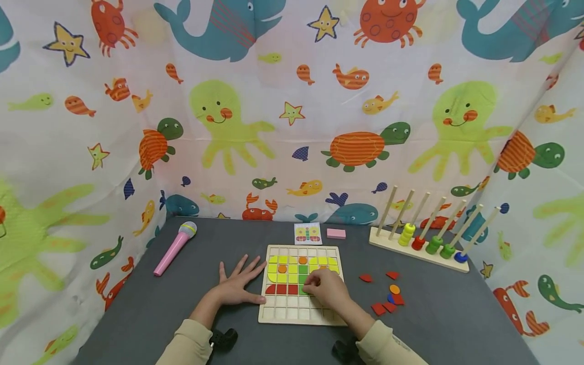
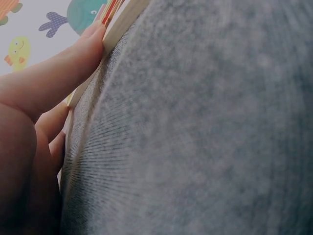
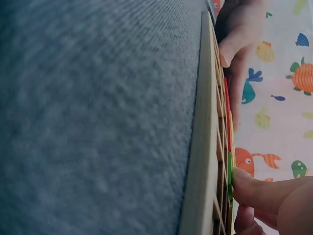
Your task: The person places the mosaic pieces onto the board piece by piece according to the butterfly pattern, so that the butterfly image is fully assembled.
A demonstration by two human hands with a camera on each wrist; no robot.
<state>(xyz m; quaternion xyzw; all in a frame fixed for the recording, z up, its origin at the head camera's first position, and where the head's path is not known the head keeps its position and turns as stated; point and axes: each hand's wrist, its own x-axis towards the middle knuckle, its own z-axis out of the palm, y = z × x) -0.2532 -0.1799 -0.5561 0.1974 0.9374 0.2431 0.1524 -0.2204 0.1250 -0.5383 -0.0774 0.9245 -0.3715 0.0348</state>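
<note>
A square wooden grid board (image 1: pixel 296 315) lies on the grey table, with yellow, orange, green and red flat tiles in its cells. Spread flat on the table at the board's left side, my left hand (image 1: pixel 238 285) rests its thumb against the frame. My right hand (image 1: pixel 329 290) is over the middle of the board, thumb and fingers pinching a green tile (image 3: pixel 230 169) at the end of the row of red tiles (image 1: pixel 283 289). The right hand covers part of the cells behind it. In the left wrist view, the thumb (image 2: pixel 90 51) touches the board's edge.
Loose red, orange and blue pieces (image 1: pixel 378 308) lie right of the board. Behind it are a picture card (image 1: pixel 307 234) and a pink block (image 1: pixel 336 233). A toy microphone (image 1: pixel 175 249) lies left; a peg stand with coloured rings (image 1: pixel 420 250) stands back right.
</note>
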